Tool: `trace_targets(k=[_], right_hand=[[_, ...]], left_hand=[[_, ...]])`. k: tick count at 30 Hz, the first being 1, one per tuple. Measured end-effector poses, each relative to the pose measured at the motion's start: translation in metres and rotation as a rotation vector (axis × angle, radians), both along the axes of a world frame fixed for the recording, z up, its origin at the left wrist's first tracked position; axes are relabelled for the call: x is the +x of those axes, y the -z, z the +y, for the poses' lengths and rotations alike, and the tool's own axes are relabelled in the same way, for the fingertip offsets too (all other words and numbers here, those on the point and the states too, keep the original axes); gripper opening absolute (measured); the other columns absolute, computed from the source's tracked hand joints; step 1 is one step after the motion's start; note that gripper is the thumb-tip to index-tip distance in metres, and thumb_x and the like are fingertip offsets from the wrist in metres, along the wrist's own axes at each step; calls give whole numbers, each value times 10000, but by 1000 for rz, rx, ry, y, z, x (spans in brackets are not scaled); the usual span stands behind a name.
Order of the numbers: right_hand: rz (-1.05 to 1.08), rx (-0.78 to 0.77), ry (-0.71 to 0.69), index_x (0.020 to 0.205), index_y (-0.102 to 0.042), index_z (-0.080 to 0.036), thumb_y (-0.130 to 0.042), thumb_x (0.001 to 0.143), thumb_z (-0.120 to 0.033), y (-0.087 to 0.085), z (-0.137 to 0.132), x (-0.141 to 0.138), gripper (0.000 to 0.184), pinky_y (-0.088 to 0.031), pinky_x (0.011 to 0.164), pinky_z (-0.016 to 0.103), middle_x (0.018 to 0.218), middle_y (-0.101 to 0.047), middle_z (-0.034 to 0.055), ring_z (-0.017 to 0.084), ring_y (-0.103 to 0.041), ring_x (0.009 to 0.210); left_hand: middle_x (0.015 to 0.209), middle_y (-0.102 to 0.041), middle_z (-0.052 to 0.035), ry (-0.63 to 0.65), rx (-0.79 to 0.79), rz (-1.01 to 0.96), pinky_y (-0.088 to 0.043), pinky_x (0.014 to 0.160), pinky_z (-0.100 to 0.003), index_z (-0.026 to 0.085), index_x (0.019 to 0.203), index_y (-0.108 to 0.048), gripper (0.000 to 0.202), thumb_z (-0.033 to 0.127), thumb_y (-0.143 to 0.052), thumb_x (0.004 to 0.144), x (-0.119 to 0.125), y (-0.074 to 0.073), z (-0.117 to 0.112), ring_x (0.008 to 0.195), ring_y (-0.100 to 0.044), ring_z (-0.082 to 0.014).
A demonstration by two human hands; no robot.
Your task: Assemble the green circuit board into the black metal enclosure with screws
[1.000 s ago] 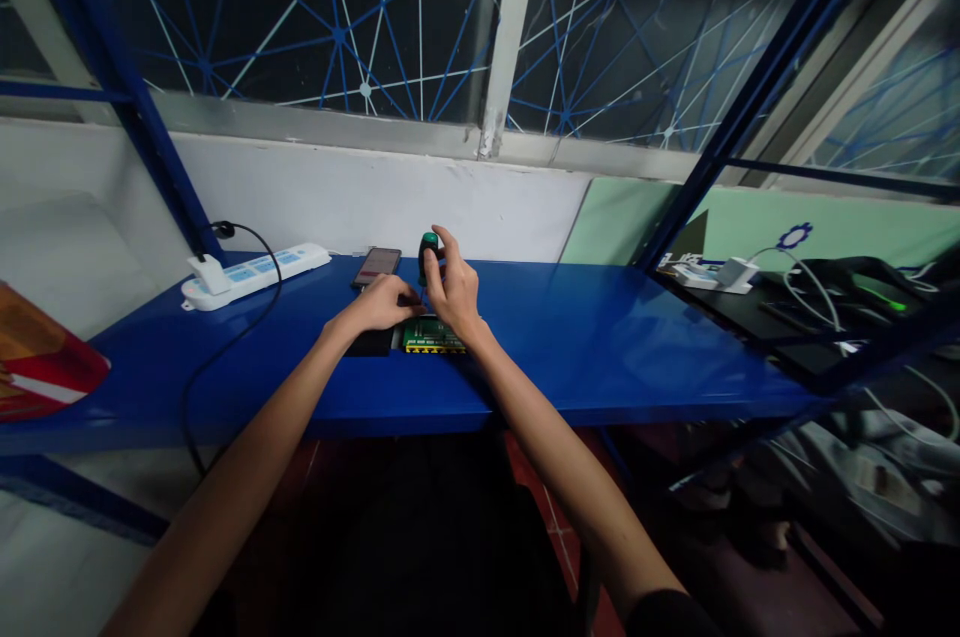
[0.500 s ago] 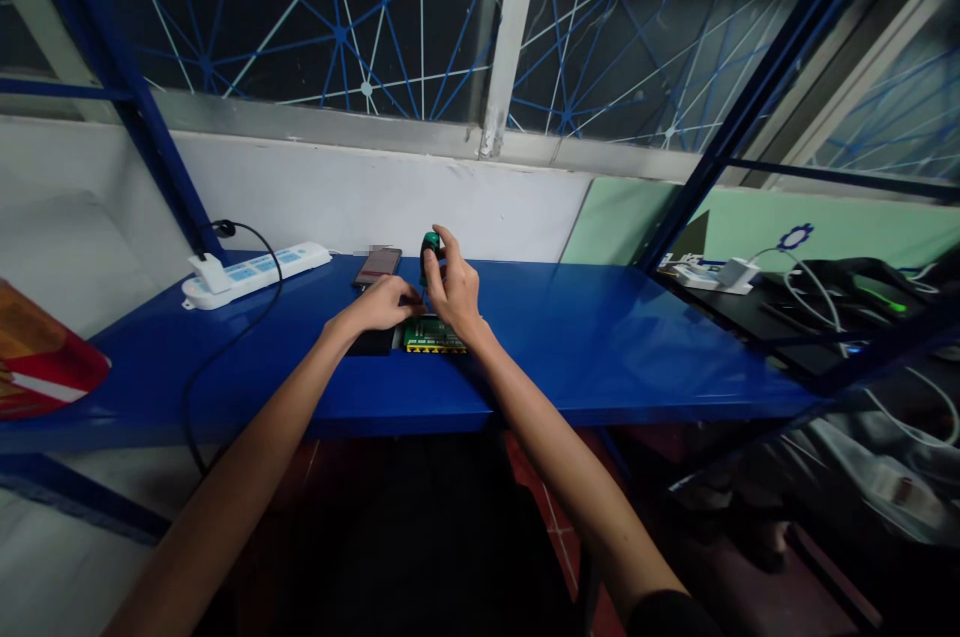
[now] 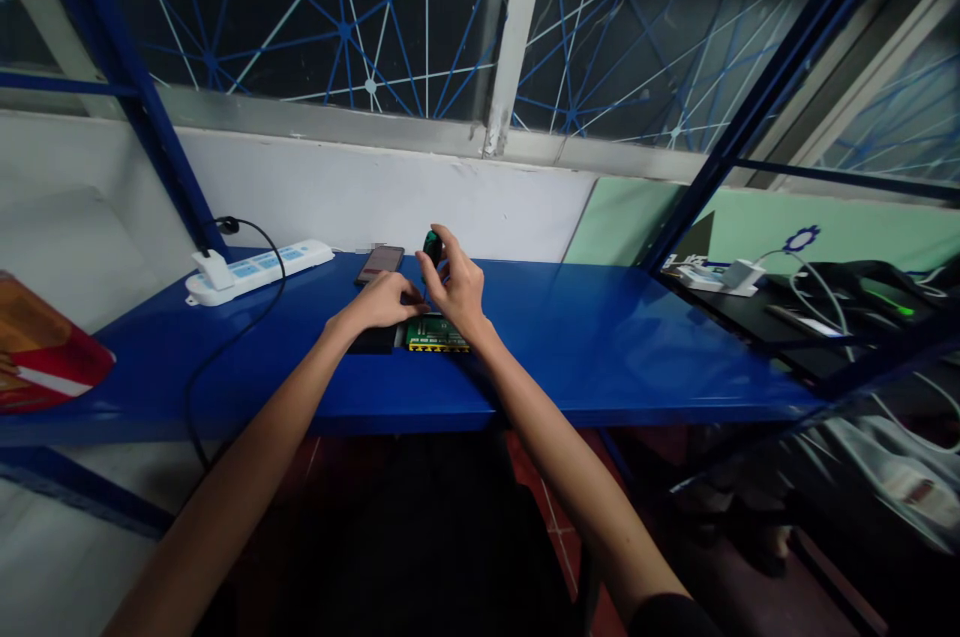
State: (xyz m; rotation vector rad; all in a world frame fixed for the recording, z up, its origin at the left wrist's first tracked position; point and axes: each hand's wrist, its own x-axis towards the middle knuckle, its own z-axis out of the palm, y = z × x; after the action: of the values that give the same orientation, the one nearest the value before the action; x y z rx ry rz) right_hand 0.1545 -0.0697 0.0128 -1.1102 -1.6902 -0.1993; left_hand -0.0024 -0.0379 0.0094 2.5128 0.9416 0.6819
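My right hand (image 3: 455, 285) is closed around a small screwdriver with a green and black handle (image 3: 431, 246), held upright over a green circuit board (image 3: 437, 335) on the blue shelf (image 3: 600, 337). My left hand (image 3: 385, 301) rests curled on a dark flat part (image 3: 371, 341) beside the board, fingers pressed down near the screwdriver's tip. The tip itself is hidden by my fingers.
A phone (image 3: 379, 263) lies just behind my hands. A white power strip (image 3: 259, 270) with a black cable sits at the back left. A red and orange object (image 3: 41, 357) is at the far left. Chargers and cables (image 3: 739, 275) lie on the dark shelf to the right.
Both hands stay in place over the board; the screwdriver handle has turned slightly in my right fingers. The view has shifted a little.
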Motion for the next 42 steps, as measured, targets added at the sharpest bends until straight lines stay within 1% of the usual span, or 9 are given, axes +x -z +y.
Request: trace_targets(k=[3, 9, 15, 18, 22, 26, 31, 37, 42], right_hand=[[-17, 3, -2, 1419, -423, -244, -401, 971, -459, 0, -2, 1, 497, -482, 639, 304, 1019, -699, 73, 170, -644, 732], [-53, -7, -12, 1501, -299, -246, -325, 995, -375, 4, -3, 1, 523, -500, 684, 319, 1043, -696, 78, 171, -650, 749], [-50, 8, -3, 1459, -393, -244, -398, 969, -456, 2, -4, 2, 534, -489, 651, 305, 1064, -691, 69, 169, -642, 754], [-74, -14, -22, 1481, -356, -248, -383, 973, -415, 1, -5, 2, 535, -495, 674, 314, 1073, -690, 67, 175, -643, 768], [-100, -28, -44, 1502, -300, -248, -332, 988, -363, 1, -4, 2, 527, -496, 676, 321, 1048, -698, 73, 183, -648, 778], [-97, -23, -25, 1460, -366, -243, -375, 982, -413, 0, -1, 4, 507, -475, 639, 307, 980, -701, 63, 174, -646, 738], [-114, -4, -15, 1417, -424, -243, -436, 959, -461, -1, -3, 2, 507, -464, 649, 288, 946, -690, 50, 165, -640, 759], [-113, -32, -37, 1484, -318, -253, -352, 989, -387, 0, -7, 2, 515, -493, 710, 300, 1070, -682, 59, 171, -646, 808], [-142, -68, -12, 1494, -297, -253, -346, 992, -410, 2, -5, 2, 528, -505, 702, 309, 1087, -687, 72, 185, -650, 815]], left_hand=[[728, -744, -80, -48, 64, 5, -405, 620, -264, 148, 748, -778, 185, 245, -623, 725, 0, -2, -2, 659, -628, -181], [731, -749, -82, -59, 70, 0, -405, 603, -250, 145, 740, -781, 201, 246, -609, 727, 3, -1, -2, 622, -615, -163], [797, -758, -101, -42, 60, 40, -407, 628, -266, 137, 804, -792, 238, 218, -583, 723, 3, -3, -3, 693, -649, -196], [805, -755, -117, -30, 44, 39, -411, 629, -271, 115, 841, -792, 265, 200, -572, 720, 4, -3, -3, 714, -650, -210], [768, -747, -110, -8, 40, 28, -413, 624, -277, 108, 789, -784, 248, 185, -559, 717, 3, -1, -1, 666, -622, -197], [691, -727, -77, -13, 45, 35, -398, 603, -272, 113, 729, -765, 220, 191, -560, 724, 3, 1, 1, 622, -586, -180], [733, -734, -88, 34, 21, -5, -417, 630, -263, 105, 731, -755, 203, 172, -566, 705, 2, 5, 5, 680, -621, -192], [707, -727, -82, 54, -9, -44, -423, 606, -262, 113, 767, -763, 211, 169, -571, 700, 0, 7, 7, 652, -620, -187], [602, -691, -56, 40, 8, -31, -428, 621, -272, 138, 667, -748, 180, 186, -581, 714, 2, 4, 3, 605, -605, -178]])
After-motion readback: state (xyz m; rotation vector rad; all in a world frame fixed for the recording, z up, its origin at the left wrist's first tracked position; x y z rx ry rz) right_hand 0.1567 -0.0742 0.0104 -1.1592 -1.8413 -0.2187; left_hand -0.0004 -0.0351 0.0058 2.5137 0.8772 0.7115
